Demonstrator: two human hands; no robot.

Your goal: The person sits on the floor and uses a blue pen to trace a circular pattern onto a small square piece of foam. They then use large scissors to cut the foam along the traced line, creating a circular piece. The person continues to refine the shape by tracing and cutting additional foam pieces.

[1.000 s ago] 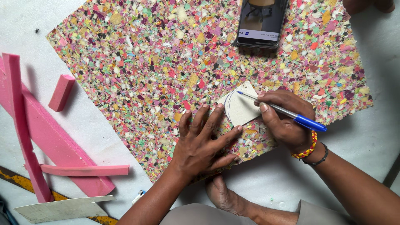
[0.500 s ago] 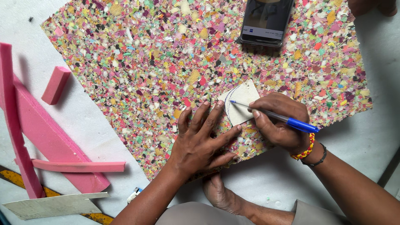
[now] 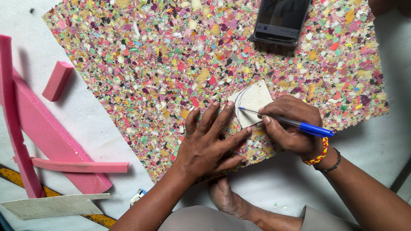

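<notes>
Head cam, looking straight down. I see both hands working on a big sheet of multicolour rebonded foam [image 3: 141,72] lying on a white surface [image 3: 376,141].

L hand [image 3: 209,143]: flat, palm down on the foam sheet, fingers spread wide, tips of the longer fingers touching the lower-left edge of a small pale card template [image 3: 253,102]. Holds nothing, just presses.

R hand [image 3: 291,128]: fingers narrow, pinched round a blue ballpoint pen [image 3: 295,124] in a writing grip. Pen tip sits at the template's left edge, just beside the L fingertips. Dark curved pen line visible along the template's rounded upper-left side. Template lies flat on the foam, near the sheet's lower-right part, between the two hands. R wrist carries a beaded red/yellow bracelet [image 3: 317,156] plus a thin dark band.

Around: smartphone [image 3: 280,19] face up on the foam's top edge, well apart from the hands. Left of the sheet, pink foam offcuts: long strips [image 3: 51,141] crossing each other, a short block [image 3: 58,80] near them. Pale flat strip [image 3: 51,206] at bottom left, over a yellow ruler-like bar [image 3: 13,176]. Small white/blue object [image 3: 137,196] by the L forearm, can't tell what. Bare foot [image 3: 229,199] under the sheet's near edge.
</notes>
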